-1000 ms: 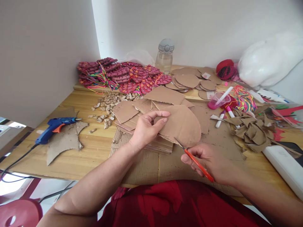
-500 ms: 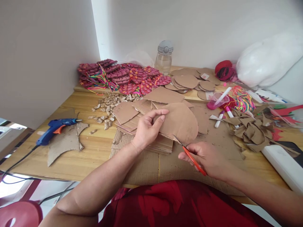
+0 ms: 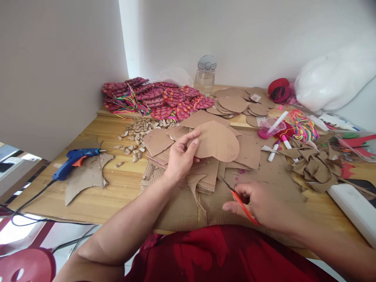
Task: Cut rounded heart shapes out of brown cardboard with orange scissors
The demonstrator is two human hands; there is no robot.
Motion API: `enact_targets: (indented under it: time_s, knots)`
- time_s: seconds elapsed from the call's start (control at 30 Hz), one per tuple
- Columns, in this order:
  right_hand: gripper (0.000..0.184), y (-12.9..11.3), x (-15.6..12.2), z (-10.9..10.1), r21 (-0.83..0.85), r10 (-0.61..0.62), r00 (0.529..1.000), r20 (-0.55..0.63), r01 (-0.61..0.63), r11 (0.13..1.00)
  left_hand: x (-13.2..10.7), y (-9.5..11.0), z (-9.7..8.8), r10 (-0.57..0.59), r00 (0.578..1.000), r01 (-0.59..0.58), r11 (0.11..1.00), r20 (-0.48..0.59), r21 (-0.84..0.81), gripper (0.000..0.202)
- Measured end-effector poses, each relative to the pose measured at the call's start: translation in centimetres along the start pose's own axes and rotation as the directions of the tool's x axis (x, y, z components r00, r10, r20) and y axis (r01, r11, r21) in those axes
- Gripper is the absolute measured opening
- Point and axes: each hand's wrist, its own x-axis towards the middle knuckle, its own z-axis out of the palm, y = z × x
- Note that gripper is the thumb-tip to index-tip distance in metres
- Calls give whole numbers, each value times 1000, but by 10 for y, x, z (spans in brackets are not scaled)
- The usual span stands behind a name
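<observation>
Between the thumb and fingers of my left hand (image 3: 182, 154) is a heart-shaped cardboard piece (image 3: 219, 141), raised above a pile of cardboard sheets (image 3: 246, 150). My right hand (image 3: 255, 201) grips orange-handled scissors (image 3: 242, 205), their blades pointing up and left, apart from the cardboard heart. A curved cardboard offcut (image 3: 196, 192) lies on the pile's front edge, below the heart. Whether the scissor blades are fully closed I cannot make out.
At left a blue glue gun (image 3: 75, 160) rests on scrap cardboard, near peanut shells (image 3: 138, 135). Pink decorated pieces (image 3: 158, 98), a bottle (image 3: 205, 76) and cut cardboard shapes (image 3: 232, 103) stand behind. Cardboard scraps (image 3: 315, 164), markers (image 3: 273, 152) and a white plastic bag (image 3: 331, 80) are at right.
The cardboard heart has come free of the scissors and moved up and left. A curved offcut has dropped onto the pile. The scissors have shifted slightly down and right.
</observation>
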Motion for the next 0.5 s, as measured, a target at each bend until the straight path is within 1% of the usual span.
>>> enact_targets:
  time_s: [0.03, 0.07, 0.1, 0.13, 0.17, 0.2, 0.23, 0.27, 0.3, 0.33, 0.37, 0.4, 0.43, 0.5]
  knots:
    - [51, -1, -1, 1, -86, -77, 993, -85, 70, 994, 2, -1, -1, 10, 1000, -11, 1000, -21, -18, 35]
    - [48, -3, 0, 3, -172, -193, 968, -160, 165, 971, 4, -2, -2, 19, 999, -20, 999, -33, -31, 35]
    - [43, -4, 1, 6, -256, -335, 916, -220, 277, 926, 5, -4, -3, 24, 999, -25, 999, -40, -39, 35]
    - [35, -6, 4, 9, -335, -477, 844, -245, 387, 859, 6, -5, -3, 25, 999, -27, 999, -43, -46, 35]
    - [27, -9, 8, 12, -397, -595, 766, -242, 481, 782, 7, -5, -4, 23, 999, -25, 998, -43, -54, 36]
    - [19, -12, 12, 16, -442, -669, 715, -202, 543, 714, 8, -6, -4, 22, 999, -25, 998, -39, -65, 38]
    - [17, -15, 16, 20, -474, -719, 675, -165, 585, 658, 8, -6, -5, 26, 999, -28, 996, -34, -80, 40]
    - [16, -19, 20, 24, -494, -740, 665, -107, 610, 620, 9, -5, -5, 35, 999, -38, 994, -27, -99, 44]
    - [15, -22, 23, 29, -508, -742, 668, -49, 623, 595, 9, -5, -5, 50, 999, -52, 991, -19, -121, 48]
    - [12, -26, 26, 34, -525, -749, 662, -7, 636, 566, 9, -4, -5, 66, 998, -67, 987, -9, -143, 55]
    - [8, -28, 30, 39, -540, -748, 663, 40, 644, 542, 9, -4, -5, 78, 997, -76, 984, 2, -162, 62]
    - [5, -30, 33, 44, -557, -756, 649, 85, 660, 504, 9, -3, -6, 82, 997, -77, 981, 16, -179, 71]
    - [3, -31, 36, 48, -581, -752, 647, 123, 662, 474, 10, -3, -6, 81, 996, -73, 979, 32, -192, 79]
    - [9, -31, 41, 56, -617, -755, 634, 169, 665, 421, 10, -3, -7, 72, 996, -58, 974, 58, -220, 92]
